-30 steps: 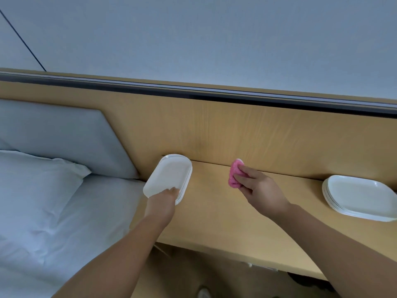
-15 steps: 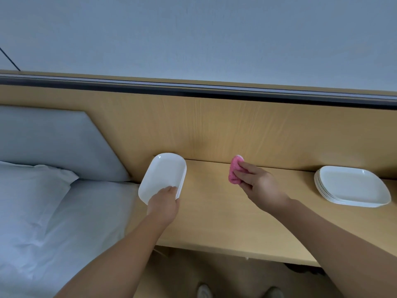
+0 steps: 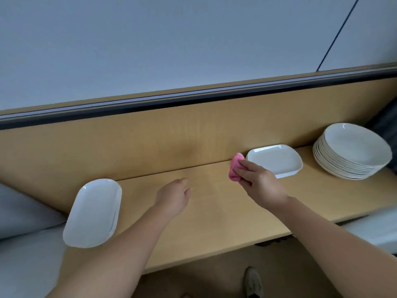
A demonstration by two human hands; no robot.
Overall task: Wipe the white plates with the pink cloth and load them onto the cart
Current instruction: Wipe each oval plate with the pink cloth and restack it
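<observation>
Your L hand (image 3: 174, 197), empty, fingers loose, should lift the top plate (image 3: 275, 158) at its 2 o'clock by the rim while R hand (image 3: 261, 182) grips pink cloth (image 3: 235, 167).

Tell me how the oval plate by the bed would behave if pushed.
The oval plate looks stiff and glossy, so it would probably slide easily on the smooth shelf. It lies at the shelf's left end, maybe overhanging, so a leftward push might tip it off.
</observation>
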